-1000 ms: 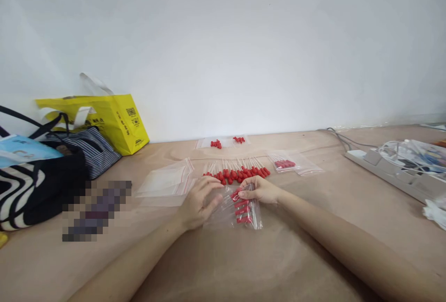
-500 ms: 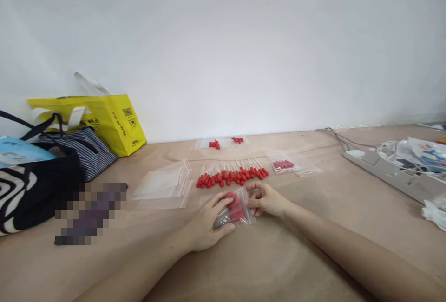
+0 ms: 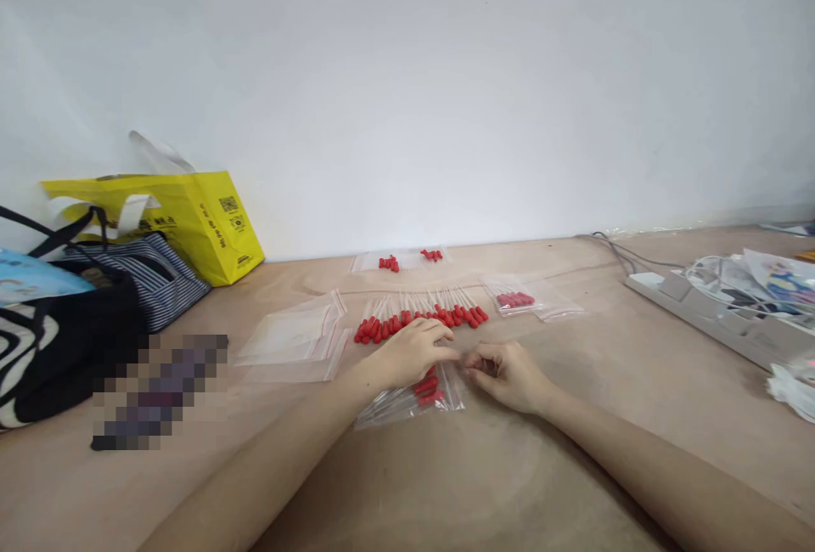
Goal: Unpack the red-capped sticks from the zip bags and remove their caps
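A clear zip bag (image 3: 382,408) lies in front of me with several red-tipped white sticks (image 3: 428,385) inside, its zip edge to the right. My left hand (image 3: 417,352) arches over the bag, thumb and fingers pinched at the far corner of that edge and hiding part of the bag. Close against it, my right hand (image 3: 506,375) is closed in a pinch at the same corner. Just beyond the hands, a row of loose red-tipped sticks (image 3: 375,329) lies fanned out, partly covered by my left hand.
Flat zip bags (image 3: 280,335) are stacked to the left. A filled bag (image 3: 514,299) lies to the right, and more red-tipped sticks (image 3: 389,264) lie near the wall. A yellow bag (image 3: 216,229) stands at left; a power strip (image 3: 700,318) lies at right.
My left hand has moved from the bag's middle up and right to its zip edge, beside my right hand. My right hand has curled closer and sits slightly lower.
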A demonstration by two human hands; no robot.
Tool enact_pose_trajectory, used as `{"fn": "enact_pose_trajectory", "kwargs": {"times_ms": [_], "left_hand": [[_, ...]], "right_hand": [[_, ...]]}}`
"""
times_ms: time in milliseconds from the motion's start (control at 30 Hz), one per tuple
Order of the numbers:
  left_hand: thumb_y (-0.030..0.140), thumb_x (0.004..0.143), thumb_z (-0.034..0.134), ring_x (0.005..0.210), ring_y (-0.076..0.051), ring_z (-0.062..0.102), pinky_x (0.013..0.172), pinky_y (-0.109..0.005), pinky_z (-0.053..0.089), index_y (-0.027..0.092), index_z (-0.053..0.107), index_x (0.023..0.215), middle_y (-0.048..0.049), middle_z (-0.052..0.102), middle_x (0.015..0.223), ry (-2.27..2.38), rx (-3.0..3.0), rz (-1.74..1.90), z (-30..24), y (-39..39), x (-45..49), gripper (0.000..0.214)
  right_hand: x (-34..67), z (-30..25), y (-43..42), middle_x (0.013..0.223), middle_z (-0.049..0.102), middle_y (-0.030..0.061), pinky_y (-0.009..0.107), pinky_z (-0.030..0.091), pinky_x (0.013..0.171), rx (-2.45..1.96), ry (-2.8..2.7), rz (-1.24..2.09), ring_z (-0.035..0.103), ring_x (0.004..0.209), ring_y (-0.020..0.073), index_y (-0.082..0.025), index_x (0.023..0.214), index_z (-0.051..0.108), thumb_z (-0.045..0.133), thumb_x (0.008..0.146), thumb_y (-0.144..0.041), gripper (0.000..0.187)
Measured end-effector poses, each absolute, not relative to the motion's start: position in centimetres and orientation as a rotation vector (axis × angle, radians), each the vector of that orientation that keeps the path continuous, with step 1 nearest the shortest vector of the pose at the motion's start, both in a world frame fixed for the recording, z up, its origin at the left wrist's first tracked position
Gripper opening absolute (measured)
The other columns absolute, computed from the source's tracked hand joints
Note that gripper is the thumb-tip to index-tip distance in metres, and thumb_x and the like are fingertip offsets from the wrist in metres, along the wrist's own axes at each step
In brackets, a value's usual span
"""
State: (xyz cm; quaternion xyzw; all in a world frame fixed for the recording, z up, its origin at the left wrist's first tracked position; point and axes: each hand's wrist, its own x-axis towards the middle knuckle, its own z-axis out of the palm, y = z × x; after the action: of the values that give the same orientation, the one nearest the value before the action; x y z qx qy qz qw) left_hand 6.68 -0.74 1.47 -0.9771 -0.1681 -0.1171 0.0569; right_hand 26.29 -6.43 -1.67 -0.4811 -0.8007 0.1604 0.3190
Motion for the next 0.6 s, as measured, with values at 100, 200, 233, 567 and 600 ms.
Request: {"fn": "enact_pose_trajectory", "kwargs": {"times_ms": [100, 200, 233, 567, 600], "left_hand": [[0.002, 0.074, 0.046, 0.099, -0.016, 0.047, 0.087, -0.031, 0.036, 0.022, 0.063, 0.085, -0.0033, 0.057, 0.104, -0.409, -2.956, -0.322, 1.41, -0.2, 6.99, 0.028], [0.004, 0.076, 0.045, 0.095, -0.015, 0.05, 0.084, -0.03, 0.036, 0.021, 0.062, 0.079, -0.0022, 0.06, 0.099, -0.382, -2.94, -0.359, 1.43, -0.01, 6.78, 0.025], [0.004, 0.076, 0.044, 0.093, -0.014, 0.05, 0.083, -0.029, 0.036, 0.021, 0.062, 0.079, -0.0015, 0.061, 0.097, -0.383, -2.938, -0.384, 1.41, 0.0, 6.66, 0.025], [0.007, 0.078, 0.047, 0.088, -0.012, 0.051, 0.082, -0.027, 0.035, 0.021, 0.062, 0.077, 0.0015, 0.063, 0.093, -0.399, -2.954, -0.45, 0.6, -0.16, 6.3, 0.021], [0.007, 0.078, 0.047, 0.089, -0.012, 0.051, 0.082, -0.027, 0.035, 0.021, 0.062, 0.077, 0.0014, 0.063, 0.094, -0.382, -2.954, -0.432, 0.62, -0.14, 6.4, 0.02]], "right_hand": [[26.24, -1.56, -6.41, 0.063, 0.058, -0.0025, 0.02, 0.035, 0.053, -1.208, -2.177, 0.252, 0.052, 0.061, 0.0111, -0.021, 0.068, 0.059, 0.053, 0.069, -0.015, 0.008], [26.18, -1.76, -6.25, 0.066, 0.059, -0.0011, 0.021, 0.036, 0.056, -1.093, -2.255, 0.14, 0.053, 0.064, 0.0119, -0.022, 0.069, 0.06, 0.053, 0.071, -0.015, 0.01], [26.16, -1.87, -6.2, 0.067, 0.059, -0.0007, 0.022, 0.037, 0.057, -1.052, -2.273, 0.121, 0.053, 0.065, 0.012, -0.022, 0.071, 0.061, 0.053, 0.072, -0.015, 0.011], [25.77, -2.27, -6.12, 0.07, 0.061, 0.0007, 0.024, 0.039, 0.059, -0.924, -2.324, 0.035, 0.052, 0.065, 0.0133, -0.023, 0.076, 0.064, 0.054, 0.077, -0.023, 0.01], [25.75, -2.25, -6.12, 0.07, 0.061, 0.0008, 0.024, 0.039, 0.059, -0.921, -2.328, 0.033, 0.053, 0.065, 0.0133, -0.023, 0.077, 0.064, 0.053, 0.077, -0.024, 0.01]]}}
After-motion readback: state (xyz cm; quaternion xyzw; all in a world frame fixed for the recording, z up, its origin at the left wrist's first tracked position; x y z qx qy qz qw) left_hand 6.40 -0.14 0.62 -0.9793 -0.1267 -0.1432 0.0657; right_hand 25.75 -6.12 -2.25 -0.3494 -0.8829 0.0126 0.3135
